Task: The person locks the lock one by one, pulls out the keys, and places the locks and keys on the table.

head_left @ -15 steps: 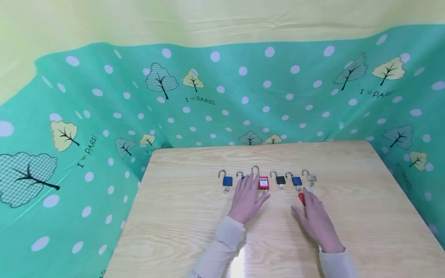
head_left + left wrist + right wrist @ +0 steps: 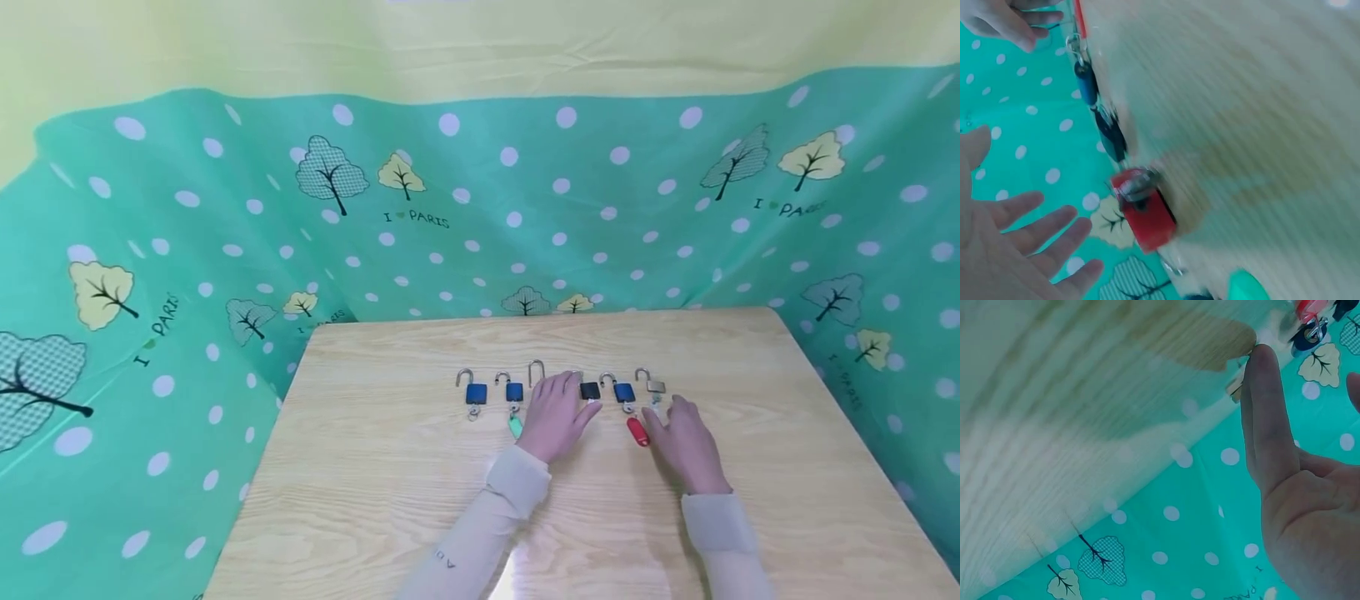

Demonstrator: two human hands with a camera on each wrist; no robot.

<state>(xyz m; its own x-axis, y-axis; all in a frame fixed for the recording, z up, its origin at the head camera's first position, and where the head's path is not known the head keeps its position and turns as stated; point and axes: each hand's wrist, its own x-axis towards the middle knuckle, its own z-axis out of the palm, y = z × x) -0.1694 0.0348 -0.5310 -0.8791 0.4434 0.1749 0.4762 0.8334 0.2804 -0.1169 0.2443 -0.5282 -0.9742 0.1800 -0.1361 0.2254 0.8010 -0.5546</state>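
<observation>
A row of padlocks with raised shackles lies on the table. My left hand (image 2: 552, 414) hovers over the row with its fingers spread, hiding the red padlock (image 2: 1149, 220) in the head view; the left wrist view shows that lock beside the fingers. Just right of this hand is a black padlock (image 2: 590, 391). My right hand (image 2: 684, 442), its fingers fairly straight, is by the small silver padlock (image 2: 656, 387) at the row's right end. Its fingertips come close to that lock; contact cannot be told. Near its thumb lies a red key tag (image 2: 637, 432).
Two blue padlocks (image 2: 476, 393) lie at the left end, one with a green tag (image 2: 515, 427). Another blue padlock (image 2: 624, 392) sits between the black and silver ones. Behind the wooden table (image 2: 360, 467) hangs a green dotted cloth (image 2: 442, 275).
My left hand has moved right along the row, uncovering the second blue padlock and green tag and covering the red one. My right hand has shifted forward; the red tag shows fully.
</observation>
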